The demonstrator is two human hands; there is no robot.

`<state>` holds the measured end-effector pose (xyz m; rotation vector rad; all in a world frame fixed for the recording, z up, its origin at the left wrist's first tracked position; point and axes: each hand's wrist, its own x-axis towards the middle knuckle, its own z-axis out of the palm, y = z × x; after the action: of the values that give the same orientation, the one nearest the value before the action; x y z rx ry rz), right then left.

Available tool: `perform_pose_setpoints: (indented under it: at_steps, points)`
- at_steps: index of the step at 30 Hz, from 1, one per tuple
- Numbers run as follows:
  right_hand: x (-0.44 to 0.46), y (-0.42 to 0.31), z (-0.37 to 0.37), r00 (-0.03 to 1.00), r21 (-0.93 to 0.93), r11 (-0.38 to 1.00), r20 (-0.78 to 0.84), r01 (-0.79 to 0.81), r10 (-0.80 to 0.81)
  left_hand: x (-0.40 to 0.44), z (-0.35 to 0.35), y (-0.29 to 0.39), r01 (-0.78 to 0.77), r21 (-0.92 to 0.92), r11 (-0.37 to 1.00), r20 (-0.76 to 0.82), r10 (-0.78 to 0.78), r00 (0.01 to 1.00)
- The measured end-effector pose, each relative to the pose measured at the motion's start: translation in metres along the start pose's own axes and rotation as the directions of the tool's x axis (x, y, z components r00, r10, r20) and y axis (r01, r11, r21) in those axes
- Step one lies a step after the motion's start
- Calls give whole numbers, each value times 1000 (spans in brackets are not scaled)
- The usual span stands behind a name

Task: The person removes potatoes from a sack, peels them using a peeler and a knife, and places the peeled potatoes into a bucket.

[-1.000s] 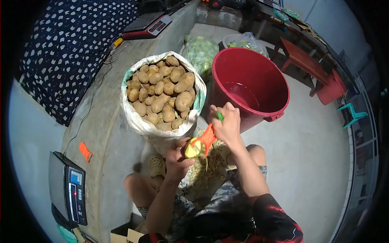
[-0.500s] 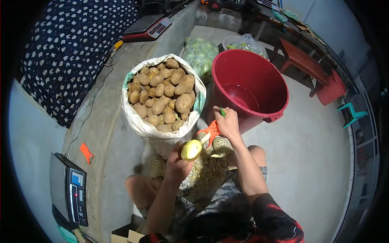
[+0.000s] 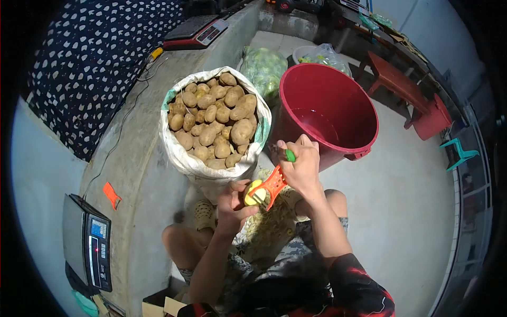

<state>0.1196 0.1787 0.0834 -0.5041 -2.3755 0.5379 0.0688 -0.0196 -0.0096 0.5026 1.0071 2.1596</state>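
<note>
A partly peeled potato [image 3: 255, 192] is gripped in my left hand [image 3: 232, 207], its yellow flesh facing the peeler and some brown skin showing beside my fingers. My right hand [image 3: 302, 165] is closed round the green handle of an orange peeler [image 3: 274, 185]. The peeler's blade lies against the potato. Below both hands, peelings [image 3: 264, 227] cover the floor between my feet. Just beyond my left hand stands a white sack [image 3: 182, 161] full of unpeeled potatoes [image 3: 211, 113].
A large red bucket [image 3: 338, 95] with some liquid at its bottom stands right of the sack. On the ledge at left lie another orange peeler [image 3: 112, 195] and a digital scale [image 3: 90, 243]. A second scale [image 3: 196, 33], a bag of green produce [image 3: 264, 68] and a red bench [image 3: 391, 76] are farther back.
My right hand has brought the peeler down and left onto the potato. The potato has turned in my left hand, and the strip of peel hanging from the peeler is no longer visible.
</note>
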Motion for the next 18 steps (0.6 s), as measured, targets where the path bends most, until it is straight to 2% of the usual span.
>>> perform_pose_setpoints:
  at_steps: [1,3,4,5,7,8,9,11,12,13,14,15,17,18]
  points:
    - [2,10,5,1000,-1,1000,-2,-5,5,-1,0,0,4,1,1000,3,-4,1000]
    - [5,51,28,993,-53,992,-10,-116,115,-2,-1,2,15,-212,977,164,21,986]
    - [8,56,35,962,52,961,5,-271,271,0,-2,3,31,-310,950,243,47,969]
    - [5,62,38,962,54,960,0,-274,274,2,-2,3,34,-306,951,249,45,968]
    - [3,35,22,968,222,943,104,-248,230,2,-1,-4,-1,-356,934,43,18,999]
    - [-1,23,17,982,246,952,90,-182,164,3,-3,-7,-5,-310,951,45,20,999]
    - [0,16,13,981,248,951,97,-186,166,3,0,-6,-4,-310,951,39,17,999]
    - [1,8,10,995,38,998,-88,45,-41,2,11,2,-30,-199,979,43,40,998]
    - [3,26,22,995,30,999,-104,13,-9,3,5,-5,-16,-280,960,128,54,990]
    - [2,42,31,994,27,1000,-107,15,-12,0,5,-4,-18,-282,959,132,57,990]
    - [3,56,39,980,183,964,-4,-195,199,-4,6,-3,28,-380,925,137,26,990]
    - [7,52,37,913,312,859,131,-407,385,-5,5,-1,77,-470,879,146,-9,989]
    - [4,42,29,897,355,824,186,-443,402,0,0,-9,58,-490,870,142,14,990]
    - [1,30,24,960,288,916,88,-280,266,2,1,-10,13,-420,908,91,27,996]
